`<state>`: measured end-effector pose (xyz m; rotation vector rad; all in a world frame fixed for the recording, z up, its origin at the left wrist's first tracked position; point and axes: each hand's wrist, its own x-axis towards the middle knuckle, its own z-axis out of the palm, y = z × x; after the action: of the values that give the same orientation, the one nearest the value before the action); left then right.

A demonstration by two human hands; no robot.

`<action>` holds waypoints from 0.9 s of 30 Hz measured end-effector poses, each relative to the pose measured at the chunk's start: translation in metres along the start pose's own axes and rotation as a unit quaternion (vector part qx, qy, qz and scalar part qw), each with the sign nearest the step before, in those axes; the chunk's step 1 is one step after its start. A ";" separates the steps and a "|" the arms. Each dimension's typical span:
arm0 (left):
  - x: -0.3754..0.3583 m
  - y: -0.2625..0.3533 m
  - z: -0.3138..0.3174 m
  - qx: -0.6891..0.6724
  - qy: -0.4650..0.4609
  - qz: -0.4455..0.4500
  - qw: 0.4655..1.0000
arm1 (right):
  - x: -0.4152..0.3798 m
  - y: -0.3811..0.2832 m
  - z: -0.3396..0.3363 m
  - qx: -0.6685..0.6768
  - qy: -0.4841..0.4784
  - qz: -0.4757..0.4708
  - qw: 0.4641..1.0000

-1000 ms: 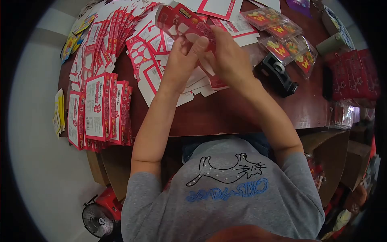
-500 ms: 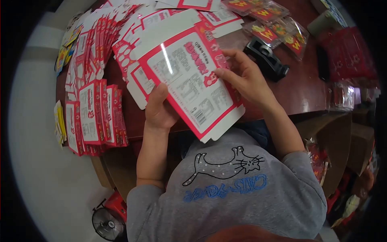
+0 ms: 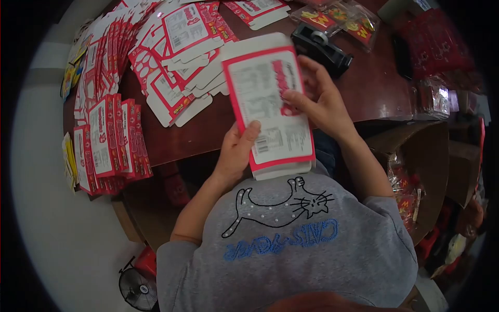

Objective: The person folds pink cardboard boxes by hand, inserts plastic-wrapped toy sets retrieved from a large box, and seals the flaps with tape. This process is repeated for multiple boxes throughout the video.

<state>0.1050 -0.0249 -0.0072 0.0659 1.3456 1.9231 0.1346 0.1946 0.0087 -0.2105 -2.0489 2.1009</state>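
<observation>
A: I can't read the print on the flat carton [image 3: 270, 104]; motion blur smears it. Left hand [image 3: 235, 153] fingers sit hidden behind it, only the thumb shows.

B: Noted. I see the clear packets [image 3: 340, 18] cut off by the top edge, and the red stack [image 3: 439, 44] fades into the dark lens rim.

I see a dark red-brown wooden table [image 3: 218, 125] carrying fanned flat red-and-white cardboard cartons [image 3: 112, 135], a black tape dispenser [image 3: 320, 49] and clear plastic snack packets [image 3: 338, 18].
</observation>
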 end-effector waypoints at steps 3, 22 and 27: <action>-0.004 -0.019 -0.007 -0.038 -0.029 -0.035 0.998 | 0.016 0.007 -0.005 -0.021 0.033 -0.037 0.999; 0.060 0.053 -0.050 0.207 0.055 0.198 0.956 | 0.036 0.012 -0.004 -0.030 -0.063 -0.077 0.995; 0.055 0.066 -0.047 0.125 0.047 0.136 0.982 | 0.046 -0.001 -0.006 -0.101 -0.107 -0.039 0.988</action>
<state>0.0090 -0.0372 0.0065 0.2994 1.7106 1.9882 0.0913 0.2120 0.0110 0.0704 -2.3530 1.9424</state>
